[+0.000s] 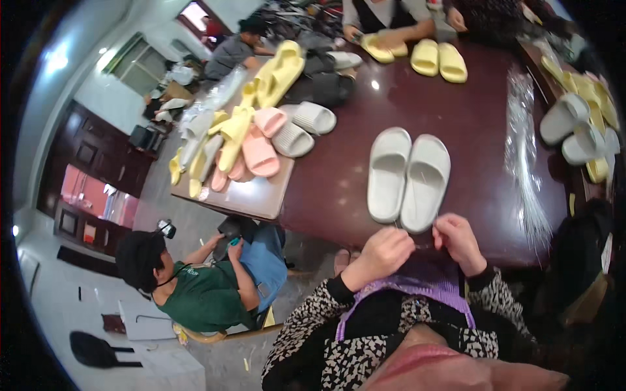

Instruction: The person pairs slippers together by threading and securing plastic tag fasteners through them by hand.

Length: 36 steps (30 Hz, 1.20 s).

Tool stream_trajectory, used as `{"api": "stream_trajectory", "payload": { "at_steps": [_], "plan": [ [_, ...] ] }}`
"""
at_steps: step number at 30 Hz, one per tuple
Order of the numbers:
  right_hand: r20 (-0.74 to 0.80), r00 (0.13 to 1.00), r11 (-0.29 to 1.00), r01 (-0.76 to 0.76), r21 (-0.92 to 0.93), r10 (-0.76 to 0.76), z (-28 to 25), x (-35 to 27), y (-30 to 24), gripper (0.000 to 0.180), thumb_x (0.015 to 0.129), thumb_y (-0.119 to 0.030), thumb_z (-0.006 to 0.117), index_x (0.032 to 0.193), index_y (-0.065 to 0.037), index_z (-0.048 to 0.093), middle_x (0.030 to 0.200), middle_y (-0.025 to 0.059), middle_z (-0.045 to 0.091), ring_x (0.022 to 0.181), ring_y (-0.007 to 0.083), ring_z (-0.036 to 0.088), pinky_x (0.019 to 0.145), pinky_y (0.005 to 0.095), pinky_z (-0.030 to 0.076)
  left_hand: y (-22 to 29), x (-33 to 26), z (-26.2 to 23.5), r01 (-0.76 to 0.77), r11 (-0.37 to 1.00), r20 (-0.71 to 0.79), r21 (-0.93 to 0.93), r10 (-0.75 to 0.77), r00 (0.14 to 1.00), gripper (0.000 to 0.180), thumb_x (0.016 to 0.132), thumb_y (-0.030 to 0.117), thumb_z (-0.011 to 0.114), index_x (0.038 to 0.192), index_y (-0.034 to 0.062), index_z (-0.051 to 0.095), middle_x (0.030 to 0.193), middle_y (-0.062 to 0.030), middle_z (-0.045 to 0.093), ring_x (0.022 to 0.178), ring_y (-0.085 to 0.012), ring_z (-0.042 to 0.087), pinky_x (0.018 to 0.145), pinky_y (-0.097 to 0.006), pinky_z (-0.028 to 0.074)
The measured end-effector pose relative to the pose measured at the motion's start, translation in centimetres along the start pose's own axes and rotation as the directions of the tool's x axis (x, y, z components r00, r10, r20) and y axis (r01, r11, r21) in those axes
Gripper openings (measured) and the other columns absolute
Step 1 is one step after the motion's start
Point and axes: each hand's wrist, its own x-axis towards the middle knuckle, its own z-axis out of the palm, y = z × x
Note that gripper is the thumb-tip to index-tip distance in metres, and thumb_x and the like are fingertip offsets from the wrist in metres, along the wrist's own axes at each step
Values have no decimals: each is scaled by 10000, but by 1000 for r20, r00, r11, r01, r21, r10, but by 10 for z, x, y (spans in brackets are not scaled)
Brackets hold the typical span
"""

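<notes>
A pair of light grey slippers, the left one and the right one, lies side by side on the dark red table, heels toward me. Just below the heels, my left hand is closed in a pinch. My right hand is pinched too, beside the right slipper's heel. Between the two hands runs a thin clear strand, hard to make out. To the right lies a bundle of similar long, thin clear strands, partly in a clear plastic wrapper.
Yellow, pink and grey slippers pile up at the left. More grey slippers stand at the right edge. Across the table a person handles yellow slippers, near another yellow pair. A person in green sits at left.
</notes>
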Motion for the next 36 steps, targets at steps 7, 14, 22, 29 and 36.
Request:
{"api": "stream_trajectory", "payload": {
  "at_steps": [7,14,22,29,36],
  "plan": [
    [26,1000,999,-17,51,16,-4,13,-8,119,897,-104,559,829,-7,575,731,55,603,526,124,557,491,249,473,-11,12,4,-53,991,18,125,51,999,190,676,3,717,841,14,622,848,-104,585,746,-279,580,655,-370,483],
    [-69,991,989,-107,106,115,-8,11,0,105,900,-104,578,856,-8,581,731,49,607,544,119,573,517,254,500,-16,-5,28,-13,998,-18,55,14,1000,170,700,-8,710,843,12,619,848,-106,587,746,-286,579,651,-375,479],
    [-94,995,999,45,5,-44,4,34,-25,115,903,-122,584,873,-11,585,735,51,612,545,121,589,505,254,500,-52,16,26,100,991,-15,-90,-101,995,105,737,-11,670,809,10,596,783,-120,581,724,-299,574,649,-378,475],
    [-125,973,939,147,-310,-194,6,44,-38,189,907,-124,552,950,55,594,744,63,623,551,120,606,491,244,490,-81,42,35,137,990,29,-10,-137,990,63,760,23,627,776,9,568,769,-135,578,756,-329,574,669,-407,473],
    [-90,936,747,210,-631,-340,-9,55,-67,219,899,-140,543,908,58,635,668,84,625,568,135,623,496,258,484,-101,47,48,156,986,-54,66,-152,987,57,788,40,625,775,2,585,765,-148,591,729,-328,582,640,-398,467]
  ]
}}
